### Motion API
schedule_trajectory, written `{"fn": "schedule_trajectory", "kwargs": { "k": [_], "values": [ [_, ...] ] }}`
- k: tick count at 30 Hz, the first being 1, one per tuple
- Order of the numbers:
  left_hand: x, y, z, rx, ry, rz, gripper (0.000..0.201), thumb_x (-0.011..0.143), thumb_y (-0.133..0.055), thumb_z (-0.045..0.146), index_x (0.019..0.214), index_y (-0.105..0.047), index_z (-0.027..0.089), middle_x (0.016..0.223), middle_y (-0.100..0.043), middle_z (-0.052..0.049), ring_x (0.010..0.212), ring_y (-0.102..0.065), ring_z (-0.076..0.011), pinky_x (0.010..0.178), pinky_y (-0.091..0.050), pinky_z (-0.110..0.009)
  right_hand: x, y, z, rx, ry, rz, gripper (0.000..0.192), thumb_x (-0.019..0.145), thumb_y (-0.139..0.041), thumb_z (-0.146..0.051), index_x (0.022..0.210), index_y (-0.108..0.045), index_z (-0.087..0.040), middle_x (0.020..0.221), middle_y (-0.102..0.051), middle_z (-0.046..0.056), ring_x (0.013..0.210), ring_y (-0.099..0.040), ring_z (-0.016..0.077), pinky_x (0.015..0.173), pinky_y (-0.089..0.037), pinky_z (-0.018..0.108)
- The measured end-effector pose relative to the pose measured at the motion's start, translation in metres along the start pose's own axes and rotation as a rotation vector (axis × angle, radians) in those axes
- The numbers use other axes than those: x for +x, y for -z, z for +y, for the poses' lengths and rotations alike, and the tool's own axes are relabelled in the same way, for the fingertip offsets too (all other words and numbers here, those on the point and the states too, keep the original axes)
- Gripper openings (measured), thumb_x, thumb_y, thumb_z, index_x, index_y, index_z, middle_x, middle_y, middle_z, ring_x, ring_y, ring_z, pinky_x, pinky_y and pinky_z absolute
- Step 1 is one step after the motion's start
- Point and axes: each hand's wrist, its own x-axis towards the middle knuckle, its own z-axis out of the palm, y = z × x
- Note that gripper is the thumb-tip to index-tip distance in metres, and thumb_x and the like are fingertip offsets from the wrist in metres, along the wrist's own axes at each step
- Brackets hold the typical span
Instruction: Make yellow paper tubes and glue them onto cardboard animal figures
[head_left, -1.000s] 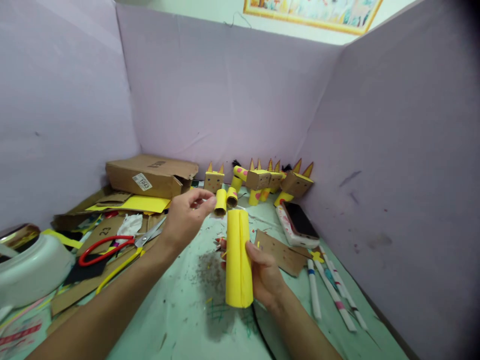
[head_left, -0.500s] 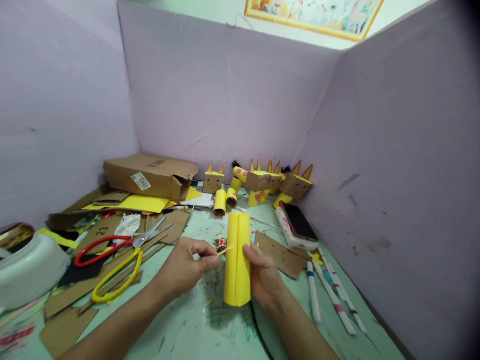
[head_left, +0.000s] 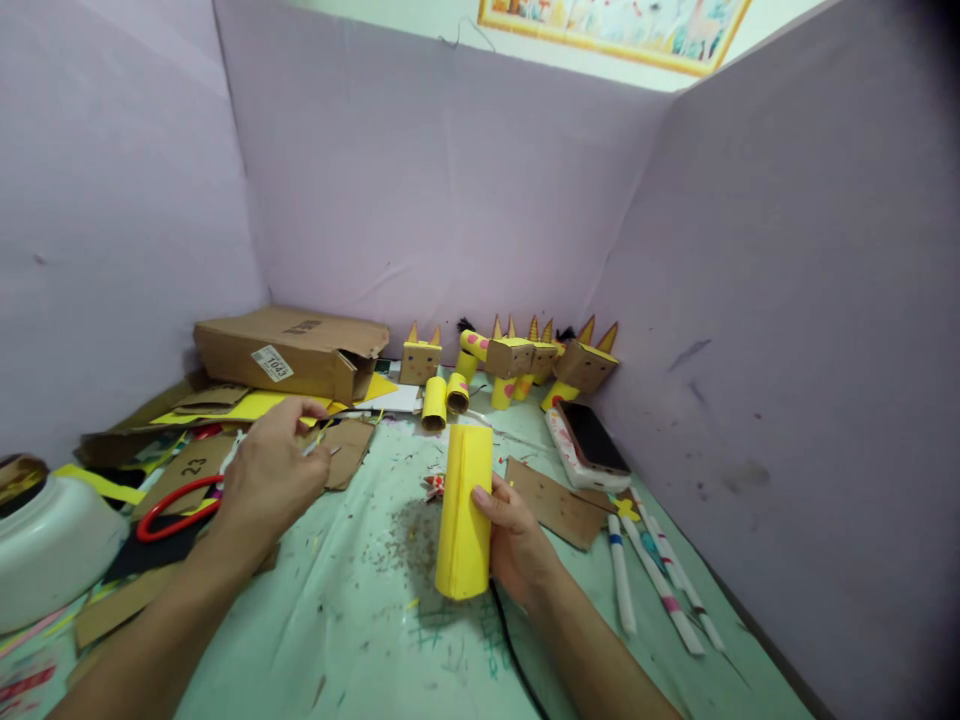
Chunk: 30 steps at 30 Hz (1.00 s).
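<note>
One hand (head_left: 517, 545) gripping yellow roll (head_left: 463, 512), upright

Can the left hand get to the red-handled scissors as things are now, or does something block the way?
Probably yes. The left hand hovers right over the scissors, whose red handle lies uncovered on the cardboard scraps; nothing stands between them.

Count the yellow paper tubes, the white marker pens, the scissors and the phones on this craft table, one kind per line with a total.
Large yellow paper tube, held in the right hand: 1
Small yellow paper tubes lying near the cardboard figures: 2
White marker pens: 3
Red-handled scissors, under the left hand: 1
Phone with a dark screen: 1
Total: 8
</note>
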Motion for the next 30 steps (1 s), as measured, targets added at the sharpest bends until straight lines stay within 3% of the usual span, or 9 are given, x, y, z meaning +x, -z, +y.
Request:
{"fn": "schedule_trajectory", "kwargs": {
  "k": [3, 7, 9, 11, 16, 18, 23, 25, 30],
  "values": [
    [-0.001, -0.007, -0.007, 0.14, -0.057, -0.023, 0.02, 0.07, -0.047, 0.018, 0.083, -0.061, 0.023, 0.081, -0.068, -0.005, 0.076, -0.059, -0.0239, 0.058, -0.037, -0.03, 0.001, 0.0, 0.0, 0.033, 0.023, 0.014, 0.031, 0.061, -0.073, -0.024, 0.09, -0.064, -0.015, 0.08, -0.07, 0.006, 0.07, -0.064, 0.0197, 0.066, -0.051, 0.03],
    [0.002, -0.014, -0.007, 0.494, -0.032, -0.121, 0.032, 0.08, -0.039, 0.034, 0.068, -0.066, 0.02, 0.066, -0.066, -0.01, 0.068, -0.058, -0.0273, 0.054, -0.029, -0.03, 0.002, 0.002, -0.004, 0.17, 0.018, 0.037, 0.024, 0.062, -0.07, -0.022, 0.084, -0.066, -0.015, 0.083, -0.072, 0.007, 0.075, -0.066, 0.0207, 0.071, -0.052, 0.031],
    [0.005, -0.016, -0.007, 0.513, -0.02, -0.174, 0.041, 0.082, -0.036, 0.043, 0.062, -0.064, 0.02, 0.062, -0.063, -0.01, 0.063, -0.056, -0.0254, 0.052, -0.025, -0.029, 0.002, 0.002, -0.007, 0.263, 0.021, 0.04, 0.022, 0.061, -0.068, -0.02, 0.082, -0.066, -0.015, 0.084, -0.072, 0.007, 0.078, -0.066, 0.0214, 0.076, -0.051, 0.033],
    [0.005, -0.019, -0.006, 0.331, -0.028, -0.274, 0.042, 0.08, -0.038, 0.048, 0.059, -0.061, 0.02, 0.058, -0.059, -0.006, 0.059, -0.052, -0.0212, 0.051, -0.025, -0.028, 0.002, 0.003, -0.01, 0.343, 0.034, 0.03, 0.024, 0.059, -0.064, -0.018, 0.083, -0.066, -0.016, 0.082, -0.072, 0.006, 0.081, -0.066, 0.0226, 0.081, -0.05, 0.037],
    [-0.019, -0.034, 0.006, -0.366, 0.025, -0.755, 0.03, 0.068, -0.058, 0.045, 0.059, -0.06, 0.017, 0.053, -0.054, 0.001, 0.053, -0.046, -0.0138, 0.05, -0.031, -0.023, 0.002, 0.006, -0.017, 0.386, 0.141, 0.027, 0.034, 0.053, -0.055, -0.014, 0.085, -0.066, -0.019, 0.083, -0.073, 0.003, 0.086, -0.065, 0.023, 0.088, -0.047, 0.041],
    [-0.034, -0.041, 0.014, -0.527, 0.088, -0.825, 0.023, 0.064, -0.064, 0.039, 0.066, -0.064, 0.016, 0.054, -0.053, 0.002, 0.051, -0.044, -0.0119, 0.049, -0.032, -0.022, 0.003, 0.008, -0.018, 0.385, 0.187, 0.053, 0.037, 0.052, -0.052, -0.012, 0.086, -0.066, -0.02, 0.086, -0.073, 0.003, 0.091, -0.064, 0.0229, 0.091, -0.046, 0.041],
    [-0.058, -0.047, 0.035, -0.683, 0.11, -0.546, 0.027, 0.057, -0.067, 0.028, 0.079, -0.07, 0.014, 0.07, -0.062, -0.003, 0.053, -0.045, -0.0111, 0.051, -0.036, -0.023, 0.004, 0.01, -0.018, 0.436, 0.2, 0.067, 0.043, 0.05, -0.05, -0.01, 0.089, -0.066, -0.021, 0.084, -0.072, 0.001, 0.096, -0.063, 0.0219, 0.093, -0.044, 0.039],
    [-0.062, -0.045, 0.042, -0.726, 0.113, -0.494, 0.026, 0.057, -0.067, 0.028, 0.078, -0.072, 0.013, 0.074, -0.063, -0.004, 0.051, -0.045, -0.0104, 0.05, -0.036, -0.023, 0.003, 0.009, -0.014, 0.426, 0.191, 0.044, 0.044, 0.051, -0.05, -0.01, 0.091, -0.066, -0.021, 0.085, -0.072, 0.001, 0.097, -0.062, 0.0221, 0.093, -0.044, 0.039],
    [-0.064, -0.046, 0.045, -0.787, 0.261, -0.517, 0.019, 0.058, -0.063, 0.033, 0.058, -0.065, 0.014, 0.039, -0.042, 0.005, 0.037, -0.033, -0.0078, 0.039, -0.025, -0.021, 0.001, 0.002, -0.003, 0.305, 0.126, -0.006, 0.037, 0.05, -0.054, -0.009, 0.084, -0.066, -0.019, 0.084, -0.071, 0.002, 0.085, -0.063, 0.0203, 0.085, -0.048, 0.035]
  ]
}}
